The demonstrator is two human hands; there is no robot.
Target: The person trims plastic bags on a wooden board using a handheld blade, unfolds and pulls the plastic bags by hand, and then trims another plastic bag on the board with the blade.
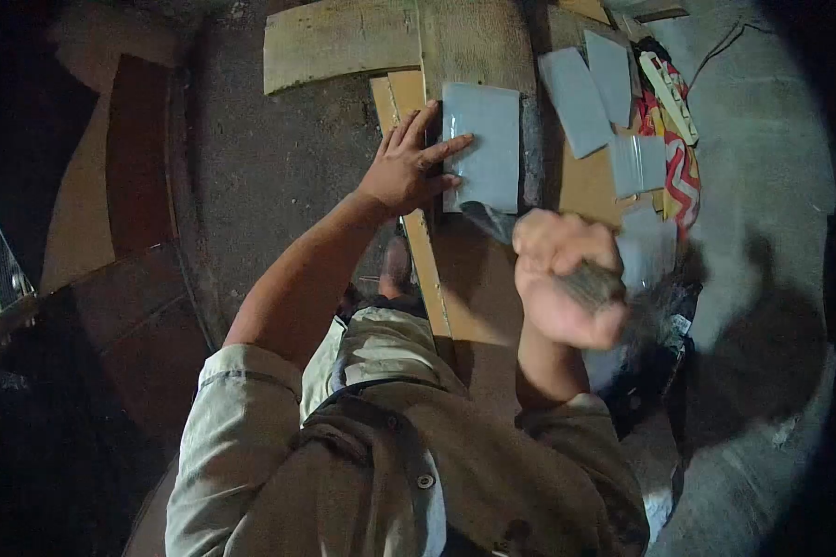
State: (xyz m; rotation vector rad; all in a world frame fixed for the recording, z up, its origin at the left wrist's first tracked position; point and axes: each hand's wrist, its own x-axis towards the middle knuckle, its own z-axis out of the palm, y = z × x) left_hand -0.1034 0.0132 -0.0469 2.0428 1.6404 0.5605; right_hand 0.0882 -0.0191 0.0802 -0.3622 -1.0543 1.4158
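We see the pale flat packet (489,148) lying in front of the body, its long axis running away from us, towards the top of the head view, with its short near edge facing the person. It rests on the boards, with a rough wooden plank (478,42) beyond its far end.

The left hand (406,174) is the nearer of the two: it comes in from the left, and its index finger and thumb tips lie over the packet's long left edge. That grip is spread, palm down, and closed round nothing; the other fingers reach past the edge onto the boards.

The right hand (567,278) is apart from the packet, to the right of its near end and closer to the body. Its grip is curled into a fist around a tool (590,285), though blur hides the handle's shape. From that fist a dark blade-like part (486,220) slants up and left, its end crossing the packet's near edge in our view; we cannot tell whether it touches or hangs above.

So the packet lies up and left from the right grip, and the blade-like part runs obliquely to the packet's long axis. Further right, we see more pale sheets (576,102) and a white power strip (669,97)
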